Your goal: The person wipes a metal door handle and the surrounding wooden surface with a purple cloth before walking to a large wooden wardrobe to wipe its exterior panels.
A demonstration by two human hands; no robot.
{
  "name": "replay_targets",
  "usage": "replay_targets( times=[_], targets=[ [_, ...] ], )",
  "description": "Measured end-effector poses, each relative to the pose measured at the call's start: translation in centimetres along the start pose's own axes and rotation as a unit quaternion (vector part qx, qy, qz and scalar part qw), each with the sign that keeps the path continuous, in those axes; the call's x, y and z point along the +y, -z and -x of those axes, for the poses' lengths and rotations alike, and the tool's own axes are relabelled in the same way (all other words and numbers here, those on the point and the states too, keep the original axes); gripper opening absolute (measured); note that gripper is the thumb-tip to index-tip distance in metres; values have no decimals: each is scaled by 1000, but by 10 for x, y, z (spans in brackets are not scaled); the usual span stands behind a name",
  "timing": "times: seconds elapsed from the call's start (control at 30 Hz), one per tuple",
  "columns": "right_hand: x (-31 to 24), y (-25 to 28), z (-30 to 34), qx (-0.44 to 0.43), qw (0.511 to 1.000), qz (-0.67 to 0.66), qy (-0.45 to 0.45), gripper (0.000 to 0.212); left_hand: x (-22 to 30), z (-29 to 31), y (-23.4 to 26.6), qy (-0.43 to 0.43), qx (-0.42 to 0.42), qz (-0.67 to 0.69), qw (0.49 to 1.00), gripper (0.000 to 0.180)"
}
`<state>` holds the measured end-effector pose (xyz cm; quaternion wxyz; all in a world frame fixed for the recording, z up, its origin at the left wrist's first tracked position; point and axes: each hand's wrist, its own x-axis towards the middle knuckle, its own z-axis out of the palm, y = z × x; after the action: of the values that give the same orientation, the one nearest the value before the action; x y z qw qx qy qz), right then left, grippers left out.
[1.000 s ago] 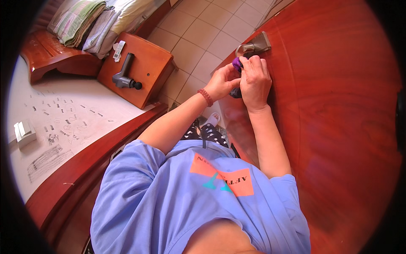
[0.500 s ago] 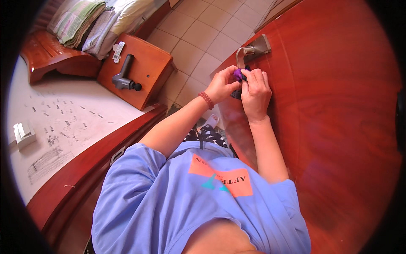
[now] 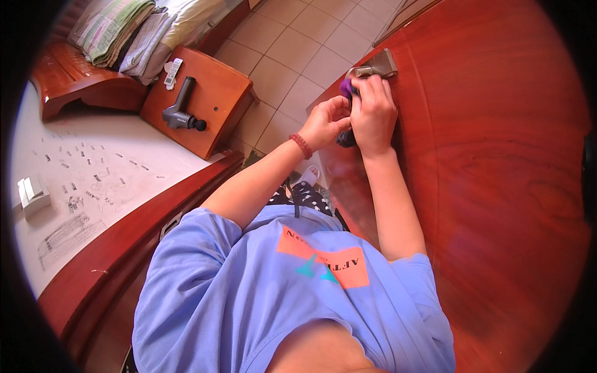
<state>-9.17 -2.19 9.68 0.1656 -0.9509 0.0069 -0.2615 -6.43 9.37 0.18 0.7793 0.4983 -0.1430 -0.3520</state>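
A small, soft-looking purple and black piece (image 3: 346,87) hangs by the metal lever handle (image 3: 377,64) of the red-brown wooden door; its exact kind is hidden by my fingers and blur. My right hand (image 3: 375,118) closes around its upper part, close beside the lever, covering most of the grip. Just to the left, my left hand (image 3: 324,123), with a red bead bracelet at the wrist, has its fingers curled against the same piece. The dark lower end (image 3: 346,138) shows below, between the two hands.
The door panel (image 3: 497,155) fills the right side. At upper left, a wooden nightstand (image 3: 230,84) bears a dark massage gun (image 3: 180,112) and a white remote (image 3: 173,73). Folded bedding (image 3: 115,28) lies behind it. A scribbled white wall (image 3: 124,149) carries a switch box (image 3: 33,196).
My right hand has moved up toward the lever, drawing the purple part up with it. My left hand stays nearly in place, its fingers now slightly away from the purple part.
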Motion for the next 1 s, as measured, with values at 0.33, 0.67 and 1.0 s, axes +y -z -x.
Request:
replay_targets(
  times=[0.33,0.67,1.0],
  targets=[
    [-3,1,22,-25,1000,-5,-15,20,-13,1,2,-52,18,-59,997,34],
    [-8,5,35,-50,999,2,-15,22,-7,4,6,-29,23,-51,998,33],
    [-12,3,27,-25,999,-7,-39,22,4,6,3,26,31,-82,996,33]
  ],
)
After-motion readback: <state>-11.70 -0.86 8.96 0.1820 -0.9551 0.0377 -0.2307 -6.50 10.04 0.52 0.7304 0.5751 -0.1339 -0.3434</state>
